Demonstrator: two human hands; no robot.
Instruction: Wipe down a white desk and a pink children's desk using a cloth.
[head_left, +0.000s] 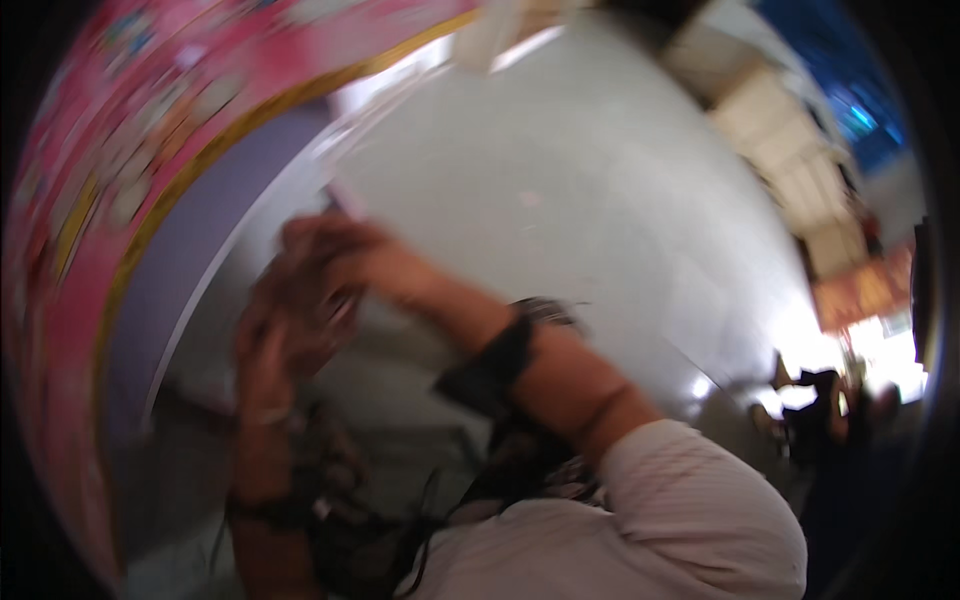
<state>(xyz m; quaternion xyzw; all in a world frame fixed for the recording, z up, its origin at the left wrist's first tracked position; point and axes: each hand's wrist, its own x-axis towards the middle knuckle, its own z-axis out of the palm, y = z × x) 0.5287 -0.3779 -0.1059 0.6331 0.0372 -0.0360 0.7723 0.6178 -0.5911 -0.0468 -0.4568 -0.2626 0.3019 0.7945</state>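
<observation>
My right hand (337, 251) reaches in from the right and meets my left hand (266, 337) in front of me, left of the view's middle. The fingers of both hands are bent and close together. Motion blur hides whether anything sits between them. Dark bands circle both forearms, one a loose black band (487, 367) on the right. Below the hands, the space by my body is dark and hard to read.
A pink patterned surface (247, 60) with a gold edge (161, 199) curves along the left. Pale smooth floor (570, 187) spreads ahead. Cardboard-coloured boxes (780, 135) line the right, beside something blue (832, 67). Dark blurred shapes (825, 405) stand near bright light at lower right.
</observation>
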